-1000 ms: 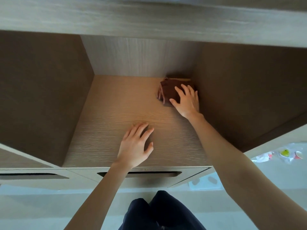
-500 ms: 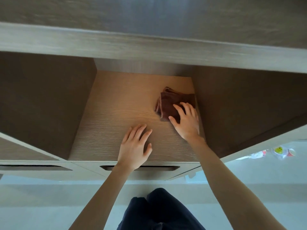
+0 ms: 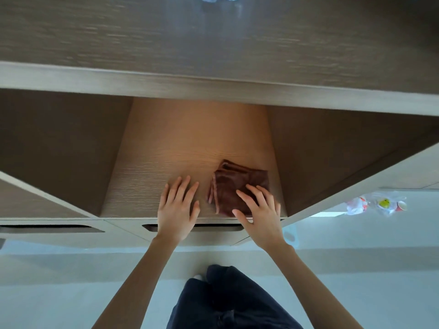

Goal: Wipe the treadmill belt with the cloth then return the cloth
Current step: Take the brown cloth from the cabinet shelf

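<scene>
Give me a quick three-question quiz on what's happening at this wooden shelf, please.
1. Which hand touches the folded brown cloth? A left, B right, C both.
2. True or false: the left hand lies flat on the bare shelf board.
3. Fill in: the cloth sits nearer the compartment's ____ wall.
Key: 1 B, the right hand; 2 true; 3 right.

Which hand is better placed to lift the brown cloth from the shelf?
Right. The right hand rests on the cloth; the left hand lies flat on the shelf beside it, not touching it.
</scene>
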A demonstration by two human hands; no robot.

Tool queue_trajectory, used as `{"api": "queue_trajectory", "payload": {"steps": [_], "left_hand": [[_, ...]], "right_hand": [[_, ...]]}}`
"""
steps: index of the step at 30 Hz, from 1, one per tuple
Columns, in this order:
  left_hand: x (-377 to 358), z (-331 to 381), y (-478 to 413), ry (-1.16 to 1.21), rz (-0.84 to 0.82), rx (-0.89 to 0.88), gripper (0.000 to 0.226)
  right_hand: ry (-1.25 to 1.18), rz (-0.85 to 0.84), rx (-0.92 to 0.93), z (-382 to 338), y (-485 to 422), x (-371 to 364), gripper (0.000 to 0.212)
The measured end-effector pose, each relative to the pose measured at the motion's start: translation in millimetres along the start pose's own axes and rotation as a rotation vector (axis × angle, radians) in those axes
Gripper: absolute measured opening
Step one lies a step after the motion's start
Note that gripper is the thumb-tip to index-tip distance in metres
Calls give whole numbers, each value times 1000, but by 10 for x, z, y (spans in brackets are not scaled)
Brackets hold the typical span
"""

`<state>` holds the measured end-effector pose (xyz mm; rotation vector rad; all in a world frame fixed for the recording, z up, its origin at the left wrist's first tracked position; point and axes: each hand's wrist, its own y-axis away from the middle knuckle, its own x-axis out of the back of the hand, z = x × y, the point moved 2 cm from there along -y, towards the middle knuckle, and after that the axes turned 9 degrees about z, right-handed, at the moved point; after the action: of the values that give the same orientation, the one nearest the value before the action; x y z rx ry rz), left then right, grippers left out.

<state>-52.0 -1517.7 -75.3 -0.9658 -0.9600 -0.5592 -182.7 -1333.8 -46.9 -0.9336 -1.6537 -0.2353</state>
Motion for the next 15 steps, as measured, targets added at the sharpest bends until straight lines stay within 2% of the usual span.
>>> {"api": "queue_trajectory", "payload": {"steps": [3,5,8,12,15], "left_hand": [[5,-24,5,4,-32,-10,46],[7,-38,1,11,-53,-12,47],[33,-9,-45,102,-42,55,46],[96,135,-268,238,2,44,43],[82,241,-479,242,19,-33,40]], "right_hand": [[-83,1,-70,-14,-154,74,57],[-153,-85,-179,-65,-309,30,65],[-167,-155,-222,-95,-474,-87,58],[-261,-73,-171,22,-563,-92,46],[-188,64,-71,127,-607,-61,43]]}}
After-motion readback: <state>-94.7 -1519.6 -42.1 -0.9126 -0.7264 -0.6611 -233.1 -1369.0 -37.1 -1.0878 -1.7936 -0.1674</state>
